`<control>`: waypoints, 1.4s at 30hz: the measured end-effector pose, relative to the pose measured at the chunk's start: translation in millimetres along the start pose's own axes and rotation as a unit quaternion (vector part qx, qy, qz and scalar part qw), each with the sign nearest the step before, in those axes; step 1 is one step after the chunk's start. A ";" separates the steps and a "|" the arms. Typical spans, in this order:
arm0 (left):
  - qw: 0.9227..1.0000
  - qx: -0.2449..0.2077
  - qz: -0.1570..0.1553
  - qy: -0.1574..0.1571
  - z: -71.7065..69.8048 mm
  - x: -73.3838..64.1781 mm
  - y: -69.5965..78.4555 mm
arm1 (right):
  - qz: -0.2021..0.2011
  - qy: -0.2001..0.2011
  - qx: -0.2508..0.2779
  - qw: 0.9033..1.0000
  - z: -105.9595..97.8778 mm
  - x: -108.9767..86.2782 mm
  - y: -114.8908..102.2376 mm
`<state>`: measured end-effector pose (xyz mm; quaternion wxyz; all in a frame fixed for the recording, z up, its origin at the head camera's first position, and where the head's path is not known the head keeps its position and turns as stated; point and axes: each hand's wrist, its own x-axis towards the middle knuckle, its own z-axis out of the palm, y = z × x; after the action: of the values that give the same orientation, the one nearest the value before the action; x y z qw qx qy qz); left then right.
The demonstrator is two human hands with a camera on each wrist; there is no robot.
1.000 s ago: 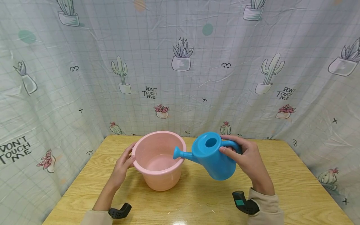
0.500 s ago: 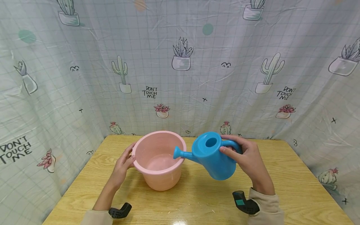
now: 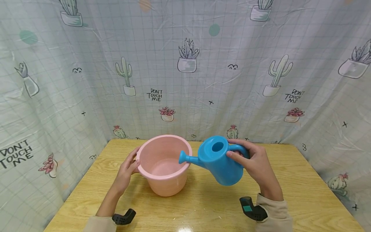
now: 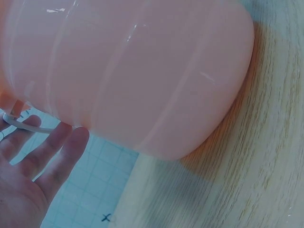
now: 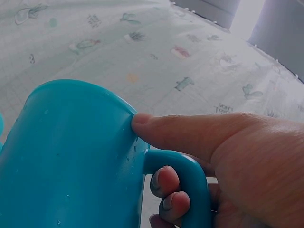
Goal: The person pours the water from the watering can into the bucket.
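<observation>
A pink plastic bucket (image 3: pixel 166 185) stands on the table. My left hand (image 3: pixel 126 169) grips its left side near the rim, thumb at the edge. In the left wrist view, the fingers of that hand (image 4: pixel 38 166) touch the outer wall by a thin pale handle (image 4: pixel 33 127). My right hand (image 3: pixel 256 161) holds a blue watering can (image 3: pixel 223 169) by its handle, fingers curled through the loop and thumb pressed on the body. The can tilts left, its spout end (image 3: pixel 182 157) over the bucket's right rim. Drops cling to the can (image 5: pixel 71 156). Whether water flows cannot be made out.
The wooden table (image 3: pixel 214 209) extends around the bucket, with small wet spots near the front. A cactus-print curtain (image 3: pixel 214 80) hangs behind and at both sides. Black wrist devices (image 3: pixel 124 217) sit on both forearms.
</observation>
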<state>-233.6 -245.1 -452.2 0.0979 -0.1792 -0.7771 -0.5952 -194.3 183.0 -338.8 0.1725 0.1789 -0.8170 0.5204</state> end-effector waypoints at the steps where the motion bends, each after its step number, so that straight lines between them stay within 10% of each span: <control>1: 1.000 0.001 -0.001 0.001 0.1 -0.2 0.1 | 0.000 0.000 0.001 1.000 0.1 -0.1 -0.1; 42: 1.000 -0.005 0.004 -0.002 -0.6 -0.2 0.4 | -0.002 -0.001 -0.008 1.000 4.1 0.2 -3.3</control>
<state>-233.3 -245.6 -451.8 0.0975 -0.1839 -0.7740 -0.5980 -193.3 177.9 -337.7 0.1741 0.1799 -0.8211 0.5130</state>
